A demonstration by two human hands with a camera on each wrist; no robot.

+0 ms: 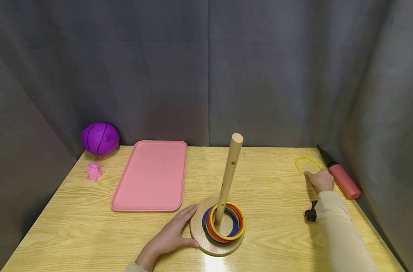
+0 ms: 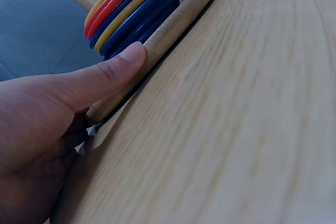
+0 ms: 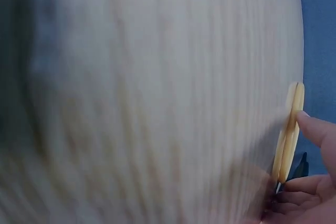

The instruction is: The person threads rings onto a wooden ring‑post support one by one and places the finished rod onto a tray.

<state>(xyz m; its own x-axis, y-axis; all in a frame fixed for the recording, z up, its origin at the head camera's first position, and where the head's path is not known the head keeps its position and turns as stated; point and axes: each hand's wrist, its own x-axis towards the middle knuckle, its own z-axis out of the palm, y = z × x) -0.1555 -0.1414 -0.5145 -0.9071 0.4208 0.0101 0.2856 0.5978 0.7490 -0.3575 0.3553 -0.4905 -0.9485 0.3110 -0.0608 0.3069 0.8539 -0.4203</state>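
Observation:
A ring toss stand, with a round wooden base (image 1: pixel 201 238) and an upright wooden peg (image 1: pixel 229 168), stands near the front of the table. Around the peg lies a stack of blue, red and yellow rings (image 1: pixel 241 223). My left hand (image 1: pixel 172 232) holds the base's left edge; the left wrist view shows the thumb (image 2: pixel 113 72) against its rim. At the far right, my right hand (image 1: pixel 320 179) pinches a yellow ring (image 1: pixel 308 158) at its near side. In the right wrist view the thumb touches that ring (image 3: pixel 287 135), which looks low at the table surface.
A pink tray (image 1: pixel 152 175) lies left of the stand. At the back left are a purple ball (image 1: pixel 100 138) and a small pink spiky toy (image 1: pixel 94 171). A red and black hand pump (image 1: pixel 344 180) lies along the right edge, beside my right hand. Grey curtains (image 1: pixel 206 75) surround the table.

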